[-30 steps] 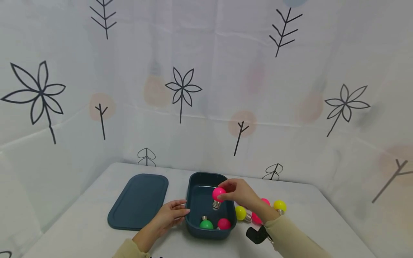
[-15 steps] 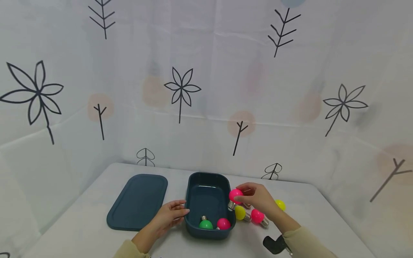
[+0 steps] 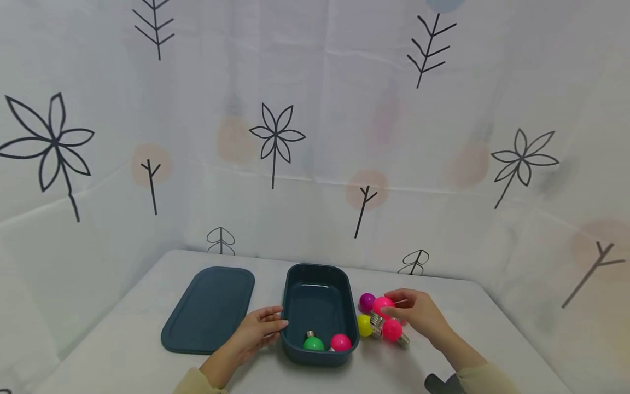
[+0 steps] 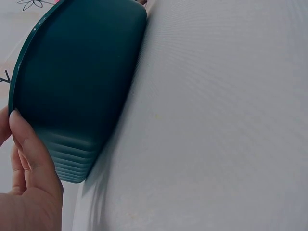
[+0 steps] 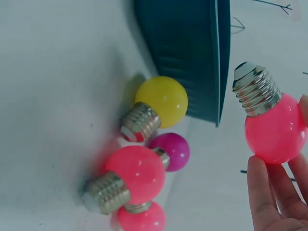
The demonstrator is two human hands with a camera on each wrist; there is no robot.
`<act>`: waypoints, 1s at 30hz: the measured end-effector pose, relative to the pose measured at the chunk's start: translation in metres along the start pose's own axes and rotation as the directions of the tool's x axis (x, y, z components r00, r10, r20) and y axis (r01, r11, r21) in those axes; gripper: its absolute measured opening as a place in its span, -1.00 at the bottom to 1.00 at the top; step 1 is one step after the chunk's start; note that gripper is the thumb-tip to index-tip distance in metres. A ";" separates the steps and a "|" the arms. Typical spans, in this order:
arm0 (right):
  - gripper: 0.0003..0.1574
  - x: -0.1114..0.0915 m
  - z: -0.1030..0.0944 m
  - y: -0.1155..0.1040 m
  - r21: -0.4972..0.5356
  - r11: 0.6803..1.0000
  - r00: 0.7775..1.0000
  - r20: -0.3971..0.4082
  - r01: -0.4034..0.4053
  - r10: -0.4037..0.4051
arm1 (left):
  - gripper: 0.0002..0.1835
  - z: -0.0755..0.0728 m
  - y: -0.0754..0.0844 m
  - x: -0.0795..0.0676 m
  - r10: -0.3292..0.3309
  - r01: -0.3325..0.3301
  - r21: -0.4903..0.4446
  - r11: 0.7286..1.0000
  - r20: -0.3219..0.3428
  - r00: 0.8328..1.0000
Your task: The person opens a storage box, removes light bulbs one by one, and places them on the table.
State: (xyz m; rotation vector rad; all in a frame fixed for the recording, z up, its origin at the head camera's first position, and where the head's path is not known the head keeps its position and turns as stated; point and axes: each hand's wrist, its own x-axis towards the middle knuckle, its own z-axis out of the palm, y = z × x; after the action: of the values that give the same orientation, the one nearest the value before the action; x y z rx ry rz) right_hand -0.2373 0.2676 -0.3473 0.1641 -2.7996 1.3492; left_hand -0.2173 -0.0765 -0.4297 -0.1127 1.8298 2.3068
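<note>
Pink plastic, round and slick, is what the right hand (image 3: 418,314) pinches at its fingertips: a pink bulb (image 5: 272,127) with a metal screw base, held just right of the dark teal box (image 3: 317,312) and above a small cluster of loose bulbs on the worktop (image 3: 147,350). That cluster holds a yellow bulb (image 5: 161,101) nearest the box wall, a purple bulb (image 5: 171,150) and another pink bulb (image 5: 134,174) touching one another (a further pink one peeks in at the bottom edge of the right wrist view). The left hand (image 3: 256,331) lies with relaxed, nearly straight fingers against the box's left outer wall, steadying it; inside, at the near end, sit a green bulb (image 3: 313,343) and a pink one (image 3: 340,342). The matching lid (image 3: 209,307) lies flat, well to the left. The grip looks light, so the smooth globe could slip and drop onto the cluster, and round bulbs knocked that way would likely roll toward the worktop's right edge. Lowering the hand carelessly could also nudge the yellow bulb against the box. If the left hand lets go, the box could slide.
</note>
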 end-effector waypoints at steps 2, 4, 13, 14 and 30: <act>-0.36 -0.001 -0.003 0.004 0.007 1.000 1.000 -0.001 -0.018 0.018 | -0.38 0.000 -0.001 0.000 0.006 -0.006 -0.001 1.000 0.003 1.000; -0.35 -0.002 -0.005 0.008 0.019 0.999 0.999 0.001 -0.037 0.037 | -0.38 0.000 -0.001 0.000 0.013 -0.013 0.000 1.000 0.005 1.000; -0.30 -0.003 -0.017 0.027 0.023 0.997 0.997 -0.012 -0.080 0.080 | -0.39 0.001 -0.001 -0.001 0.017 -0.017 -0.003 1.000 0.005 1.000; -0.30 -0.004 -0.019 0.029 0.020 0.997 0.997 -0.015 -0.078 0.079 | -0.40 0.001 -0.001 -0.001 0.017 -0.017 -0.005 1.000 0.003 1.000; -0.32 -0.007 -0.033 0.073 -0.037 0.988 0.988 -0.032 -0.150 0.148 | -0.39 0.001 0.000 -0.003 0.022 -0.022 -0.004 1.000 0.003 1.000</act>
State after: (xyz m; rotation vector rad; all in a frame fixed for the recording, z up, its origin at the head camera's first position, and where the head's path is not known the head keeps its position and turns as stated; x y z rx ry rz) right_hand -0.2389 0.3391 -0.3838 -0.0670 -2.8625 1.3104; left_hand -0.2146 -0.0758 -0.4287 -0.0894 1.8344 2.3236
